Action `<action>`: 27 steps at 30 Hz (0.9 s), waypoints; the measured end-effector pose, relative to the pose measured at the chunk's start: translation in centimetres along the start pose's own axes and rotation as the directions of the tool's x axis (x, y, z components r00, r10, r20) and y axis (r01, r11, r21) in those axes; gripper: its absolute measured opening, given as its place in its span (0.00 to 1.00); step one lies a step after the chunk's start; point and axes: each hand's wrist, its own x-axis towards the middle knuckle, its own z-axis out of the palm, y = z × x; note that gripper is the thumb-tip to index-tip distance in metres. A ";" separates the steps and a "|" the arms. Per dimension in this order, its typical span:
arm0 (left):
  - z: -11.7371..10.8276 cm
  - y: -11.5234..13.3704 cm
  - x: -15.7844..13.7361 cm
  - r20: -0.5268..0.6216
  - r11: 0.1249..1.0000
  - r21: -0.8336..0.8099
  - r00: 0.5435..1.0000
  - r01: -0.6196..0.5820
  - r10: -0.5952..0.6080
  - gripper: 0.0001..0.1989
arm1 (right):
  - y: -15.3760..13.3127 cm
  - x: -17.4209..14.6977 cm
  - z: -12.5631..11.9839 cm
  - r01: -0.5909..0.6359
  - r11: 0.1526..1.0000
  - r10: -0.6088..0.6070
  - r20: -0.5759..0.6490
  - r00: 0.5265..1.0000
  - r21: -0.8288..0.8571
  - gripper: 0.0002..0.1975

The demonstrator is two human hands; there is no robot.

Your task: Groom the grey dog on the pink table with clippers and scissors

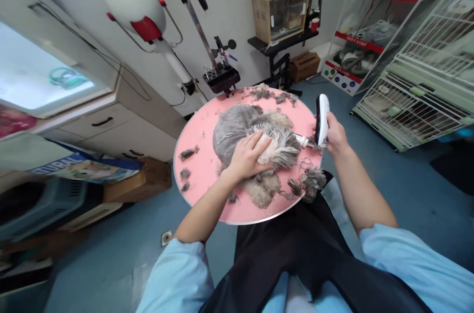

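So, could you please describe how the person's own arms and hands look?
The left hand and right hand are bare, with no gloves over the fingers. The forearms are uncovered, with no watch visible. Plain light blue sleeves end near the elbows.

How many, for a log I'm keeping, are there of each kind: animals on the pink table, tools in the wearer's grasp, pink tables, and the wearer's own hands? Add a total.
Animal: 1
Held tool: 1
Pink table: 1
Hands: 2 (left hand on the animal, right hand around the tool)
Total: 5
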 end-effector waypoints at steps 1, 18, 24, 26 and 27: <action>0.4 0.4 0.0 -0.019 1.000 -0.005 1.000 0.009 -0.009 0.48 | -0.3 -1.9 0.0 -0.020 0.984 0.013 0.037 0.999 0.177 0.16; -4.1 2.9 0.1 -0.109 0.627 -0.704 0.822 0.332 -0.558 0.10 | 3.4 -15.2 6.2 0.051 0.747 -0.172 0.119 0.978 0.663 0.19; -3.3 2.1 1.0 0.250 0.087 -0.928 0.777 0.363 -0.577 0.16 | 2.9 -17.9 6.9 0.331 0.816 -0.420 0.092 0.903 0.473 0.22; -3.1 2.3 1.1 0.271 0.016 -0.940 0.776 0.341 -0.569 0.17 | 2.7 -18.3 7.8 0.524 0.771 -0.577 0.051 0.815 0.362 0.22; -3.0 2.4 1.1 0.272 -0.006 -0.945 0.776 0.327 -0.570 0.17 | 2.5 -18.4 8.2 0.606 0.737 -0.645 0.043 0.763 0.298 0.22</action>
